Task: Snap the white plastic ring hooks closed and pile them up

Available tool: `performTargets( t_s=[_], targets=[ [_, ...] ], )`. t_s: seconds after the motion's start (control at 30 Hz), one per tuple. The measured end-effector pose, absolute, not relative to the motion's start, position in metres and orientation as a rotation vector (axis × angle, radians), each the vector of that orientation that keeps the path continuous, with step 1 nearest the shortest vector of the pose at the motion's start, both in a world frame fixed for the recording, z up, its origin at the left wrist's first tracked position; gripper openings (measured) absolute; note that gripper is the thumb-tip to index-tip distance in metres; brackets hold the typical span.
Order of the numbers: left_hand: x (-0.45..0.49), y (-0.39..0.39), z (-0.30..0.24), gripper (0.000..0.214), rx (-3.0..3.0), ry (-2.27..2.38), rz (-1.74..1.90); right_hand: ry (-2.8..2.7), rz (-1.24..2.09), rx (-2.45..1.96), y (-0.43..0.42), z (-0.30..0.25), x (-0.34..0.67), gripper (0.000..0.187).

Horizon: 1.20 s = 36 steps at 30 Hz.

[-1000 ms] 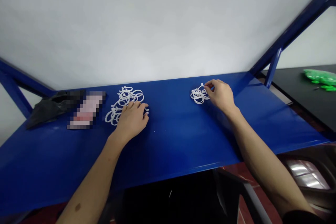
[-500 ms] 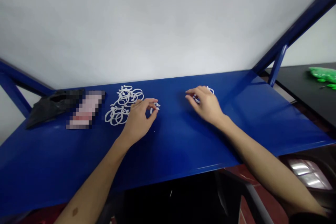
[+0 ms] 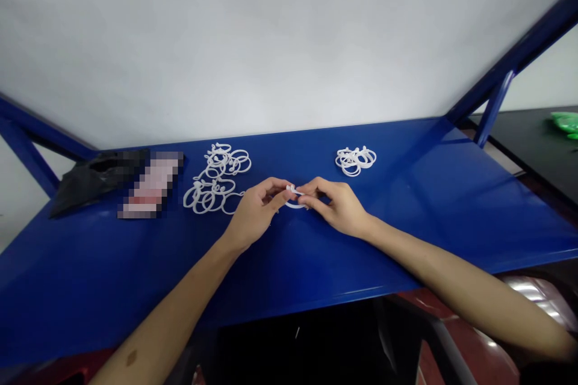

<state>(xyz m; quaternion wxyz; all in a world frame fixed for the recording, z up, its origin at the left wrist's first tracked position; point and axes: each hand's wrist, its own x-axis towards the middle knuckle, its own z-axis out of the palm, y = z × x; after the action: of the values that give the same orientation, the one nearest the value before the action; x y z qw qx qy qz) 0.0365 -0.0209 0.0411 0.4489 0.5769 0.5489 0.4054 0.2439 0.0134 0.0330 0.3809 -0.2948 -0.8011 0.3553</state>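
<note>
Near the middle of the blue tabletop, a white plastic curtain ring (image 3: pixel 296 205) is pinched between both hands. My left hand (image 3: pixel 256 212) grips its knobbed end with thumb and fingertips. From the other side my right hand (image 3: pixel 339 207) closes on the same ring, and the fingers of both hands hide part of it. A loose pile of similar rings (image 3: pixel 214 183) lies just beyond and left of my left hand. Behind my right hand sits a smaller heap of rings (image 3: pixel 354 160).
A black plastic bag (image 3: pixel 90 183) and a blurred-out pinkish packet (image 3: pixel 151 186) lie on the left of the blue table (image 3: pixel 316 271). Blue frame bars rise at both ends, with a white wall behind. At far right, a green item (image 3: pixel 566 123) rests on a dark surface.
My left hand has moved right with a ring from beside the pile. My right hand has left the small heap, come toward the middle and taken hold of that ring.
</note>
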Motion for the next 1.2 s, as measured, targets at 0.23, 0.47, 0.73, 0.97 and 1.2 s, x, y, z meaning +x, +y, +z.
performTargets(
  t_s=[0.23,0.47,0.73,0.97,1.2],
  targets=[
    [0.043,-0.024,0.031,0.014,1.524,1.408,1.144,-2.111,0.804,-0.633,0.012,0.03,0.245,0.015],
    [0.043,-0.026,0.034,0.01,1.823,1.425,1.144,-2.254,0.657,-0.523,0.011,0.029,0.248,0.019],
    [0.016,-0.008,0.042,0.029,2.371,1.768,0.968,-2.052,0.147,-0.892,0.059,0.044,0.279,0.011],
    [-0.008,-0.004,0.044,0.034,2.353,2.061,0.428,-1.813,0.091,-1.435,0.107,0.043,0.338,0.01],
    [-0.014,-0.007,0.047,0.045,2.313,2.053,0.184,-1.978,0.141,-1.536,0.112,0.033,0.341,0.015]
  ],
)
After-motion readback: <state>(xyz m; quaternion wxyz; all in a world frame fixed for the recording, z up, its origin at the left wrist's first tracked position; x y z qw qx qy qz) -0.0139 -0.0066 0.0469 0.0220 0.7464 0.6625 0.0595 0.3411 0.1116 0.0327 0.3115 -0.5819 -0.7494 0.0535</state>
